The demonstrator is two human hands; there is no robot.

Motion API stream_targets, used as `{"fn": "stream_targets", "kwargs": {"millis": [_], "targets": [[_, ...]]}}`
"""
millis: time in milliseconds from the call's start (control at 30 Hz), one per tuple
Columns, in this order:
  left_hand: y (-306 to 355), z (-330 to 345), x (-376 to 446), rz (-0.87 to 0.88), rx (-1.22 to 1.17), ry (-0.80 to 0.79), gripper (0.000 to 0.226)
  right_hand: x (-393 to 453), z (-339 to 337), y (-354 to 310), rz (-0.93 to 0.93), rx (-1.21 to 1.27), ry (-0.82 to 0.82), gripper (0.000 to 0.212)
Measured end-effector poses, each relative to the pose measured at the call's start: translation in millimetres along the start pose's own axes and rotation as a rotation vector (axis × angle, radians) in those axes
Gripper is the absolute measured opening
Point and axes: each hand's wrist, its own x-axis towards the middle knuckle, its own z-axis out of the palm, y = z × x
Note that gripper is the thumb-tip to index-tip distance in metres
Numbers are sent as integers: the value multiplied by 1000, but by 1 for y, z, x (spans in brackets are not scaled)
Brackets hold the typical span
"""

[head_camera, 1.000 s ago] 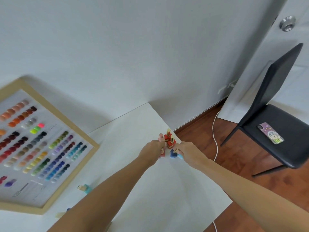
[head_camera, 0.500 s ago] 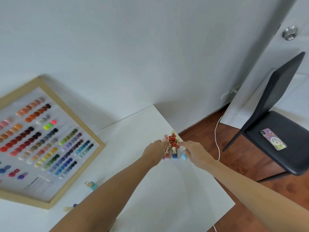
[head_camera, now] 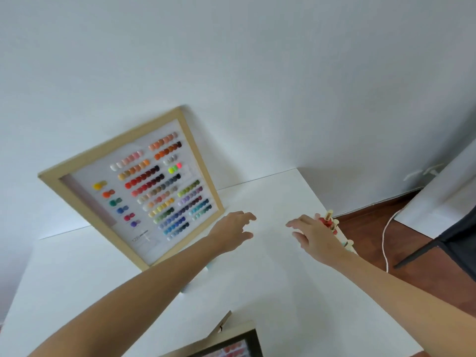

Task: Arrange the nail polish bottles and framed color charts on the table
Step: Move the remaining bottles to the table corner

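A wood-framed color chart [head_camera: 144, 186] leans against the wall at the back of the white table [head_camera: 257, 292]. A cluster of nail polish bottles [head_camera: 331, 224], red ones among them, stands at the table's right edge. My right hand [head_camera: 311, 237] hovers just left of that cluster, fingers spread, holding nothing. My left hand [head_camera: 233, 234] is over the table beside the chart's lower right corner, fingers apart and empty. A pale teal bottle [head_camera: 210, 266] peeks out behind my left forearm. A second frame [head_camera: 231, 343] shows at the bottom edge.
A white cable [head_camera: 385, 235] runs down the wall onto the wooden floor at right. A black chair's leg and seat edge [head_camera: 448, 243] are at far right. A wall outlet [head_camera: 422, 172] sits low on the wall.
Both hands let go of the bottle cluster and drew back to the left, now open. The view swung left, bringing the whole chart and a second frame into sight.
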Motion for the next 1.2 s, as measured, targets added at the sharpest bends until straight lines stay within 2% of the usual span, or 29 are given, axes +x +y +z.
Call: {"fn": "stream_targets", "kwargs": {"millis": [200, 433, 600, 767, 933, 1200], "targets": [[-79, -27, -67, -177, -83, 65, 38, 31, 33, -68, -131, 52, -141, 24], [-131, -16, -119, -255, -69, -3, 35, 52, 77, -125, -205, 34, -279, 24], [-146, 2, -133, -238, -99, -108, 39, 63, 102, -149, -193, 22, -379, 30], [-150, 18, -131, -190, -60, -140, 31, 72, 121, -165, -195, -7, -454, 39], [-155, 30, -129, -187, -30, -143, 21, 78, 138, -169, -215, -29, -457, 34], [-153, 29, -122, -191, -14, -133, 24, 80, 145, -163, -206, -61, -427, 21]]}}
